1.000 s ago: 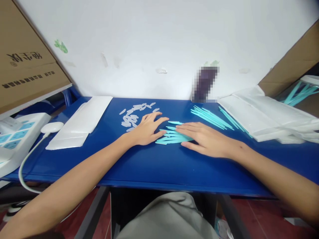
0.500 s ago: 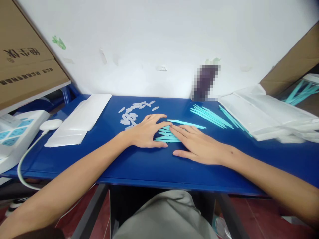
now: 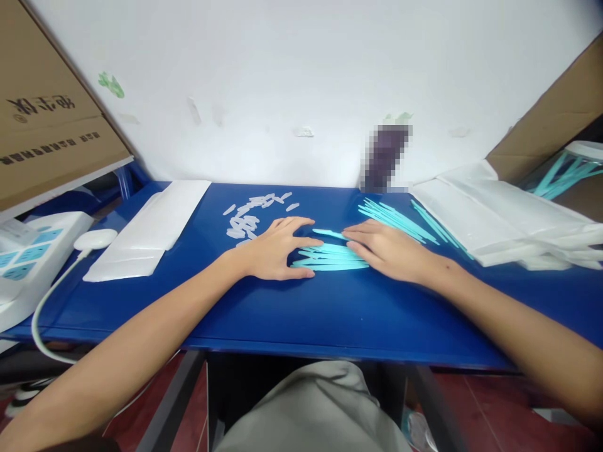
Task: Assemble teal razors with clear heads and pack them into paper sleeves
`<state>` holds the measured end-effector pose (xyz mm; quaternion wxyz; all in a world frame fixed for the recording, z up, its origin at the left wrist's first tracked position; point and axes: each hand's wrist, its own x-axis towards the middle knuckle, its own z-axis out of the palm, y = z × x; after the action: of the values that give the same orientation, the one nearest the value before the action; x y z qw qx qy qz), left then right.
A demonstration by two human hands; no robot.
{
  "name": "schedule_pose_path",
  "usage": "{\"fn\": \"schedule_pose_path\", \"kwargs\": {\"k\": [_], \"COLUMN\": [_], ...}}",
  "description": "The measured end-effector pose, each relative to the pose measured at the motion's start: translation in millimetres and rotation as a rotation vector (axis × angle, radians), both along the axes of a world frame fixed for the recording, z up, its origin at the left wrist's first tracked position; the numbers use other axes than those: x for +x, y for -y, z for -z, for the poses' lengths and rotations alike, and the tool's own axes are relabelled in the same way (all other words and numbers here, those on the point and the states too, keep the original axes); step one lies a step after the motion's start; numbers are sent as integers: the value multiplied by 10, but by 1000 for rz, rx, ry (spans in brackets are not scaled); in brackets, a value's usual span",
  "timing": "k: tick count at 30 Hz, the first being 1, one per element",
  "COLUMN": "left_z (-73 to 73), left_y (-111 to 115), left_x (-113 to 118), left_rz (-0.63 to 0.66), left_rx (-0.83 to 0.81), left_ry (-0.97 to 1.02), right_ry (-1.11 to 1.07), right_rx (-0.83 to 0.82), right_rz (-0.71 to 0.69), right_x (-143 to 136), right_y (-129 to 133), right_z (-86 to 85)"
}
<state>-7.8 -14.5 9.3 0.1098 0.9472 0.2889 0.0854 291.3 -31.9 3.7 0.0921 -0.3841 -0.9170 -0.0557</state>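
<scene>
Several thin turquoise sticks lie in a loose bundle on the blue table, fanned a little. My left hand rests at their left ends, its fingers and thumb spread around them without a grip. A single turquoise stick lies just behind the bundle, and my right hand has its fingertips closed on its right end. The right thumb side also covers the right ends of the bundle. Beyond my left hand, small translucent pale strips are scattered, some of them hidden by the hand.
More turquoise sticks lie at the back right, beside stacked clear plastic bags. White flat sleeves lie on the left, near a power strip with a cabled white charger. Cardboard boxes flank the blue table.
My right hand has shifted to the right and back, off the middle of the bundle, and its fingers have closed on the rear stick. My left hand is nearly still.
</scene>
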Motion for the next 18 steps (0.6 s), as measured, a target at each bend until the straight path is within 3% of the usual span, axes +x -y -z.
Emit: {"fn": "schedule_pose_path", "kwargs": {"k": [6,12,18], "left_z": [4,-32,-36], "left_y": [19,18,16], "left_x": [25,41,34], "left_rz": [-45,-42,-56], "left_rx": [-63,-101,-113], "left_ry": [-74,-103,-101], "right_ry": [-1,124,160], "right_rx": [15,40,-28], "right_rz": [-2,342,289], "right_x": [-158,231,178], "right_y": [120,-140,-101], "right_z": [-29,-35,22]}}
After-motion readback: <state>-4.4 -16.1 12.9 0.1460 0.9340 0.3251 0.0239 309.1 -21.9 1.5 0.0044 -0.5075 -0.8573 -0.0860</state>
